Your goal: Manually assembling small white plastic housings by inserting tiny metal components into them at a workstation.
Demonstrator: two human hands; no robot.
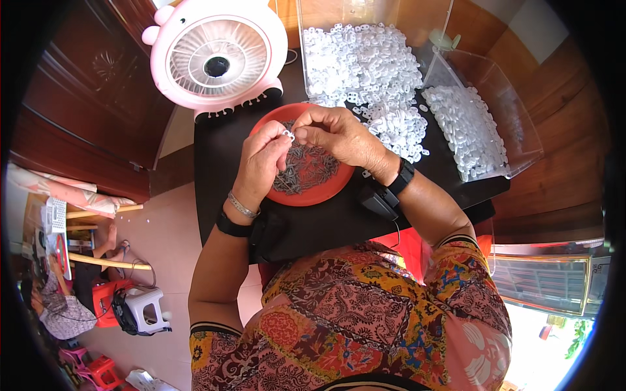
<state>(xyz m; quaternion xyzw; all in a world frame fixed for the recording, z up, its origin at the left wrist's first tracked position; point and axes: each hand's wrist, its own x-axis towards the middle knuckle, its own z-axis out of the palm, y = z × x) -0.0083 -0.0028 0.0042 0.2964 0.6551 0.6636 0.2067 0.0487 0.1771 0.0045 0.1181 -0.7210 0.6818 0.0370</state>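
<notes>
A black table (218, 169) is filling the middle of the frame, with a pink fan (280, 39) standing at upper left and white pieces (362, 65) lying heaped at upper right. Near the centre, above a red bowl (344, 181) containing grey pins (301, 171), the left hand (259, 161) is pinching a small white piece (289, 135) at its fingertips. Just beside it, the right hand (349, 140) is bringing thumb and forefinger together; whether they are gripping anything, I cannot tell.

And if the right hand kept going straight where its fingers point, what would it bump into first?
Probably the small white piece pinched in the left hand. The right hand points toward it, though I can't tell any gap in depth.
</notes>
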